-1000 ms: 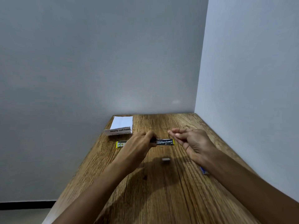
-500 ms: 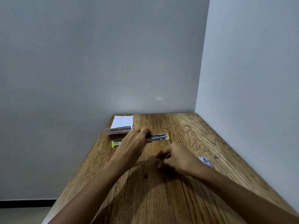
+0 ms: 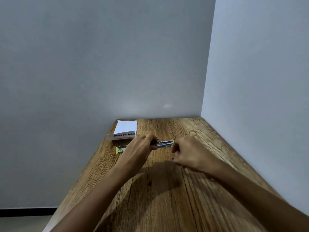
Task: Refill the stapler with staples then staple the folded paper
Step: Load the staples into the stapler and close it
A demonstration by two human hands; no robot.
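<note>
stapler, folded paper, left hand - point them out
stapler [image 3: 164,144], head view, on its open metal staple channel
folded paper [image 3: 126,127], head view, on its white top face
left hand [image 3: 140,146], head view, on the back of the hand

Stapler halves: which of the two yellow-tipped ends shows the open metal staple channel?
The right-hand end, between the two hands, shows the bare metal channel. The other yellow end, lying on the table left of the left hand, shows only a flat plate.

Your table [image 3: 167,195] is matt, grainy brown wood. The stapler [image 3: 164,144] you hold shows shiny bare metal with yellow plastic trim. The folded paper [image 3: 126,128] looks smooth, matt white.
</note>
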